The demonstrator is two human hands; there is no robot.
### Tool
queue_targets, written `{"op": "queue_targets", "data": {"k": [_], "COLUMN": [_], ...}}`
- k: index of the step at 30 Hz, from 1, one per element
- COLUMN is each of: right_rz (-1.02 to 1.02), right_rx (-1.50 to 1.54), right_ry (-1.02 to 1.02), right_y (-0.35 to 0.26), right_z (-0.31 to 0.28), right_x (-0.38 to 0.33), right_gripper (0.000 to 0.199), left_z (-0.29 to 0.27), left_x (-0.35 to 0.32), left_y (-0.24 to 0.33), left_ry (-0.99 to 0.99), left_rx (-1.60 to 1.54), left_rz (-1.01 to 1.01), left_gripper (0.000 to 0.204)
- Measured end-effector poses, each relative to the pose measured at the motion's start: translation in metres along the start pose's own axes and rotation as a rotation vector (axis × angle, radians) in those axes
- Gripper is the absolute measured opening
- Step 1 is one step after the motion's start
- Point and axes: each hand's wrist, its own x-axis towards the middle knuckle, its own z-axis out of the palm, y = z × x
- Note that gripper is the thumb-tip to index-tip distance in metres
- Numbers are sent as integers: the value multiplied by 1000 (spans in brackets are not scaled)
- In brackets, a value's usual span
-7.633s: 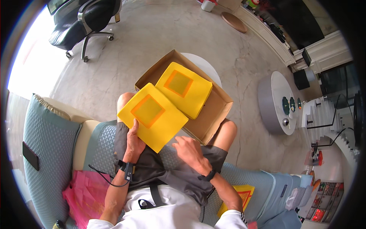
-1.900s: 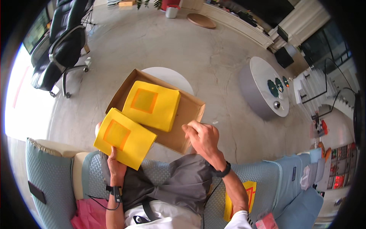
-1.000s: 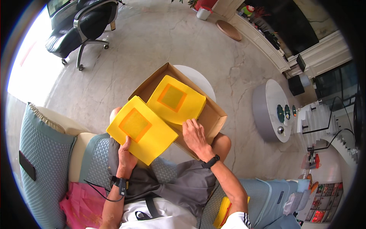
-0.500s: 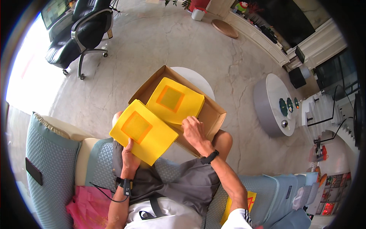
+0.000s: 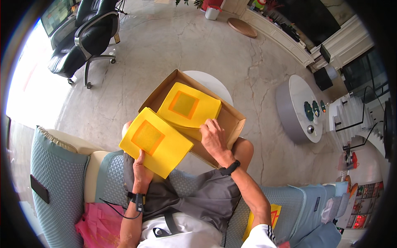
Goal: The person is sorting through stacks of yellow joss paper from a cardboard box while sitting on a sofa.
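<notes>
The left hand (image 5: 142, 171) holds a yellow stack (image 5: 165, 153), likely light, bendable, best gripped by its edges, at the left of a box (image 5: 235, 126) where the right hand (image 5: 214, 139) bunches its fingers against a second stack (image 5: 188, 105), grip unclear.

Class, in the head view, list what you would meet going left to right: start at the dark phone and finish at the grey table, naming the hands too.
Dark phone, pink bag, yellow packet held in the left hand, right hand, grey table.
</notes>
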Motion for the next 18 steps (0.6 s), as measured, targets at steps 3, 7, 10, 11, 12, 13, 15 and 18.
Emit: {"op": "queue_targets", "data": {"k": [3, 7, 10, 11, 12, 13, 15, 18], "right_rz": [43, 92, 208, 253, 297, 294, 317, 423], "right_rx": [107, 191, 340, 382, 424, 425, 480, 667], "right_ry": [26, 70, 2, -25, -51, -51, -105, -206], "right_y": [0, 4, 9, 9, 9, 11, 14, 19], "right_z": [-1, 2, 0, -2, -3, -4, -5, -4], "right_x": [0, 1, 6, 8, 10, 10, 11, 11], "right_gripper": [4, 7, 10, 15, 20, 20, 22, 19], "left_z": [2, -1, -2, -2, -2, -1, 0, -1], "left_x": [-1, 0, 0, 0, 0, 0, 0, 1], "left_y": [2, 2, 1, 1, 1, 1, 1, 0], "left_ry": [-3, -13, -11, -11, -5, 0, -4, -10], "left_rx": [9, 12, 11, 11, 6, 1, 10, 28], "left_rz": [5, -5, -1, 0, -1, -1, -1, -1], "left_gripper": [43, 43, 43, 43, 44, 44, 44, 46]}}
